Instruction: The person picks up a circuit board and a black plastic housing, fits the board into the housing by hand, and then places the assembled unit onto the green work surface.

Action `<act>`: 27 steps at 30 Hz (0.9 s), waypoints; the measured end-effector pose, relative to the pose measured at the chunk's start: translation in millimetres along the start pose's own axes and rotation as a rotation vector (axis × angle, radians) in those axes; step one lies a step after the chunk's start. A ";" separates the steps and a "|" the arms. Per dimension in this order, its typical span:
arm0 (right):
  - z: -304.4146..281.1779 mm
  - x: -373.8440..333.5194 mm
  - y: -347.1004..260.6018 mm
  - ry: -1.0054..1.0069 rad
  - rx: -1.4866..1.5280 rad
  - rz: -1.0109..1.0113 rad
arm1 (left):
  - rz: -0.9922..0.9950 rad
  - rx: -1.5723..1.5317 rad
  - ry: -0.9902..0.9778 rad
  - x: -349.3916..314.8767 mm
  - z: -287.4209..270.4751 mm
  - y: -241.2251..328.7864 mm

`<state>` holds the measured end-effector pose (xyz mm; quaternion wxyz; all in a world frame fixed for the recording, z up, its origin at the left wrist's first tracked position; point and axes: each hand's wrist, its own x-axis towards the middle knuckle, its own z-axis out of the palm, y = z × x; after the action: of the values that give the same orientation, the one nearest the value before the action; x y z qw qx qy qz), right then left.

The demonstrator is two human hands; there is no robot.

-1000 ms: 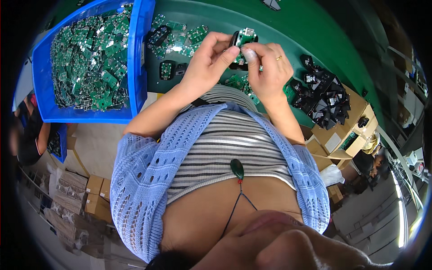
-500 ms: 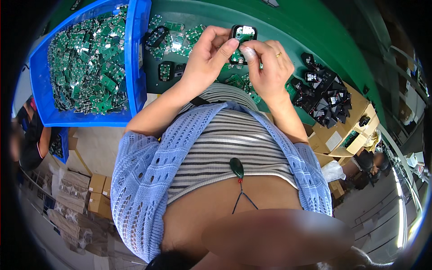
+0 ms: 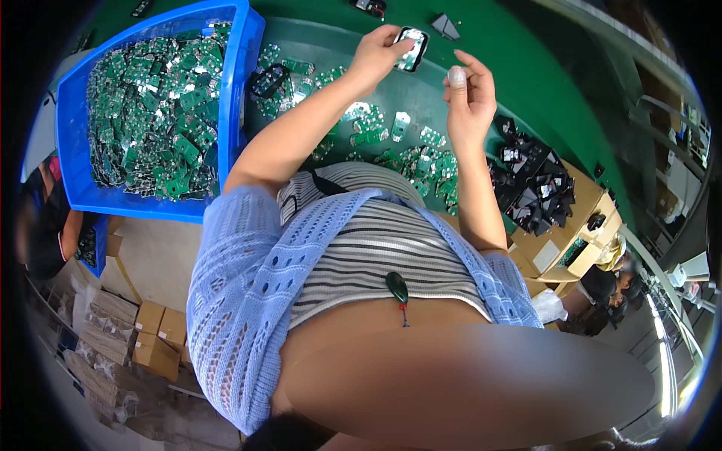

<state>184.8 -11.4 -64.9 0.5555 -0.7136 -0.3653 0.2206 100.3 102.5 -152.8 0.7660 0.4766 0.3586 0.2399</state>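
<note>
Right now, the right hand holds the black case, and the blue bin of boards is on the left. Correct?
No: the left hand holds the black case, as the head view shows; the blue bin of boards is on the left.

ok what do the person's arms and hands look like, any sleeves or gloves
Blue openwork knit sleeves leave the forearms bare. The left hand and right hand are gloveless; a whitish cover sits on the right thumb.

No words, numbers or signs can be read; a white label (image 3: 547,255) on a cardboard carton (image 3: 584,194), right of and below the right hand (image 3: 471,101), shows no legible print.
</note>
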 end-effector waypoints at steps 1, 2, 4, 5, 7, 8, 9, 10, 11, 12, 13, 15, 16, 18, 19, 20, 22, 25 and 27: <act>1.2 4.7 -0.7 -0.031 0.025 0.055 | 0.041 0.079 0.030 20.5 3.4 -3.2; 2.3 8.5 -0.6 -0.061 0.047 0.111 | 0.075 0.258 0.108 43.6 8.2 -1.9; 3.2 11.1 -1.5 -0.084 0.055 0.126 | 0.148 0.554 0.234 84.4 -0.5 18.3; 2.6 12.5 -0.4 -0.097 0.053 0.151 | 0.190 0.663 0.275 105.9 -8.2 28.0; 1.6 9.5 3.6 -0.109 0.058 0.147 | 0.034 0.420 0.215 152.8 -32.1 19.0; -2.8 8.1 7.9 -0.111 0.038 0.184 | 0.075 0.464 0.227 167.6 -36.3 18.9; -4.1 5.6 10.9 -0.123 0.023 0.219 | 0.143 0.841 0.336 178.2 -43.9 23.1; -3.4 4.1 14.9 -0.115 0.038 0.240 | -0.027 0.992 0.227 187.7 -54.6 28.2; -3.1 5.5 17.5 -0.111 0.037 0.239 | -0.201 1.137 0.100 189.9 -59.4 39.8; -2.4 7.2 19.6 -0.132 0.027 0.267 | -0.201 1.138 0.099 189.9 -64.7 36.2; -0.5 8.4 22.0 -0.156 0.018 0.296 | -0.089 1.084 0.188 187.3 -70.8 30.3; 7.1 13.9 32.9 -0.171 0.006 0.307 | 0.123 1.236 0.366 179.9 -83.6 27.0; 13.4 16.7 41.4 -0.194 -0.035 0.266 | 0.226 1.441 0.461 173.7 -93.2 26.5; 26.9 30.0 70.2 -0.169 -0.237 0.088 | 0.308 1.125 0.218 141.4 -124.8 48.0; 37.5 38.0 84.3 -0.148 -0.395 -0.054 | 0.046 1.581 0.419 138.7 -115.0 40.1; 49.6 48.4 84.1 -0.187 -0.474 -0.026 | 0.200 1.244 0.338 125.8 -135.4 28.3; 75.4 65.5 94.9 -0.211 -0.606 -0.021 | 0.342 0.906 0.268 107.3 -157.5 5.3; 111.4 85.2 89.1 -0.251 -0.816 0.002 | 0.212 1.416 0.596 104.1 -162.3 -16.3; 119.6 104.5 106.3 -0.323 -0.880 -0.209 | 0.160 1.276 0.605 94.2 -153.1 -18.5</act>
<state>194.5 131.9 -190.9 0.1563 -0.7971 -0.5754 0.0960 40.8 246.7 -243.9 0.1841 0.7696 0.5901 0.1604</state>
